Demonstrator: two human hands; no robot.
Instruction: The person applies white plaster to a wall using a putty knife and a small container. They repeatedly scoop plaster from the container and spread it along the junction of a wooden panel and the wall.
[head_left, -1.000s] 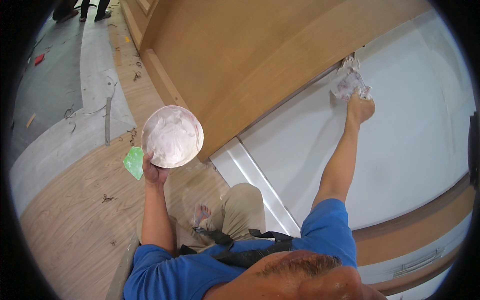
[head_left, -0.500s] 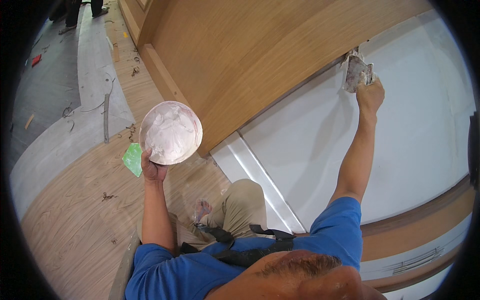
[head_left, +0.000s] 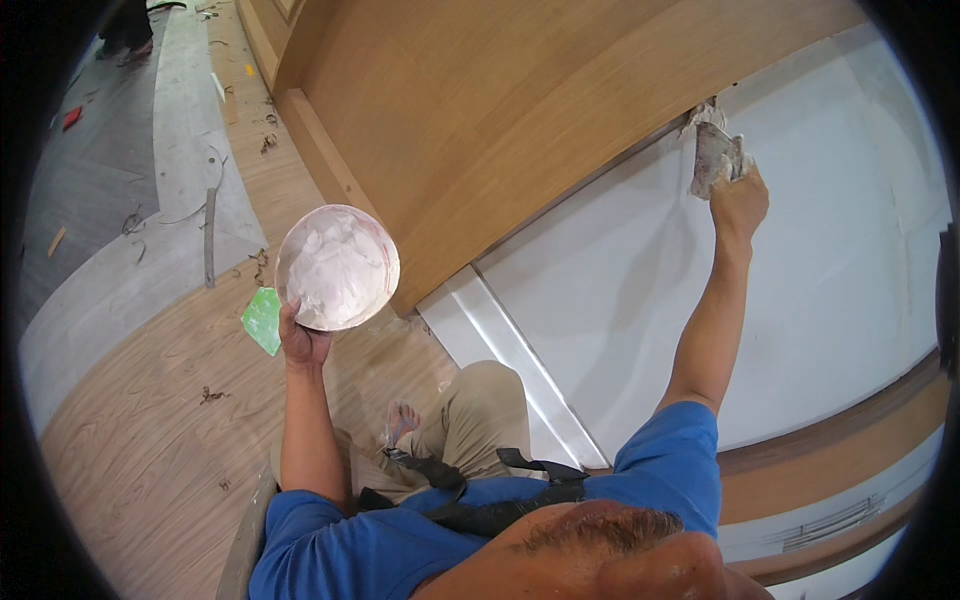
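Observation:
My left hand holds up a round bowl by its near rim, thumb over the edge. Pale pinkish-white putty fills much of it. A green flat spreader shows beside the bowl and that hand; whether the fingers hold it or not I cannot tell. Stretched far to the right, my right hand is closed around a putty-smeared putty knife. Its blade is beside a patch of wet putty, where the white panel meets the wood-grain panel.
A silvery strip crosses the white surface near my knee. Wood-look flooring lies to the left, with dark scraps and a narrow grey strip. Another person's feet stand at the far upper left, beyond a red item.
My right hand and the putty knife have shifted slightly, and the blade sits a little away from the wet patch. The bowl has barely moved left. The other person's legs have changed position.

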